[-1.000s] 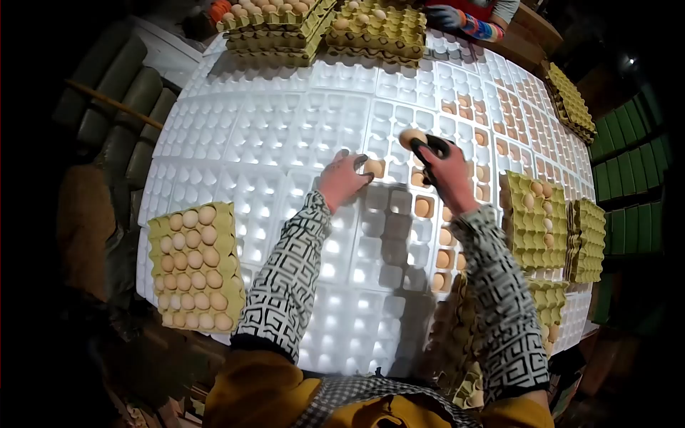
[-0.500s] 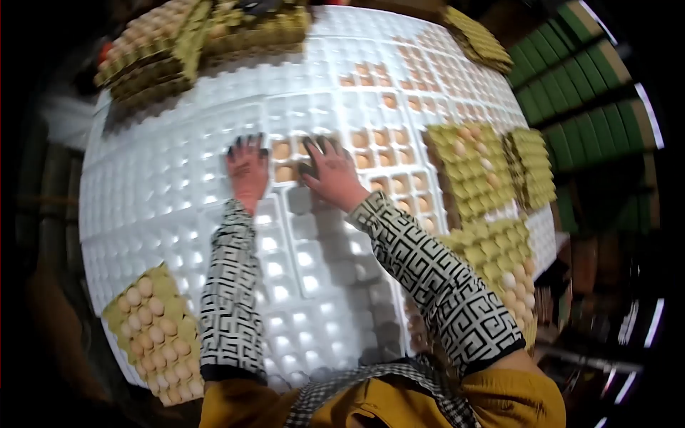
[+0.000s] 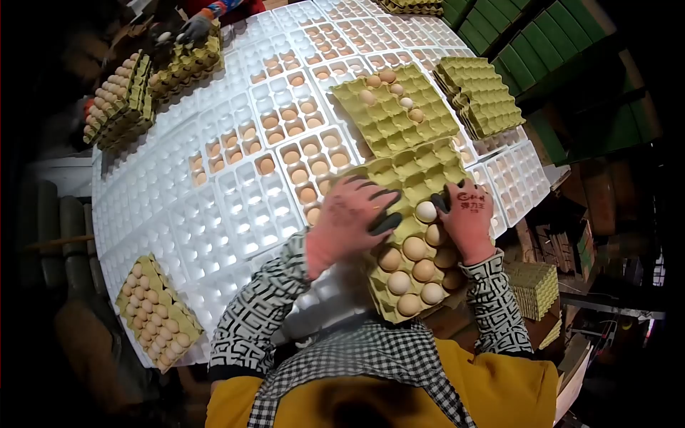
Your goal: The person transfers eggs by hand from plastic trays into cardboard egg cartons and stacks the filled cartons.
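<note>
My left hand (image 3: 349, 217), in a pink glove with dark fingertips, is over the left edge of a yellow-green pulp egg tray (image 3: 410, 168). Its thumb and fingers are apart, with nothing visible between them. My right hand (image 3: 467, 217), gloved alike, bends down over the tray's right side. Its thumb is close beside a pale egg (image 3: 427, 211); the other fingertips are mostly hidden, so its grip is unclear. Several brown and cream eggs (image 3: 414, 248) fill the tray's near half, while the cups toward the far end hold none.
White moulded trays (image 3: 207, 246) cover the table, some holding brown eggs (image 3: 300, 171). Another pulp tray (image 3: 399, 125) with a few eggs lies beyond, beside stacked pulp trays (image 3: 481, 100). A full egg tray (image 3: 155, 314) sits front left. Another person's gloved hand (image 3: 196, 30) is at the far left.
Both hands have moved right and nearer me, from the white trays to the pulp egg tray. The view has swung right. Brown eggs sit in the white trays where my hands were.
</note>
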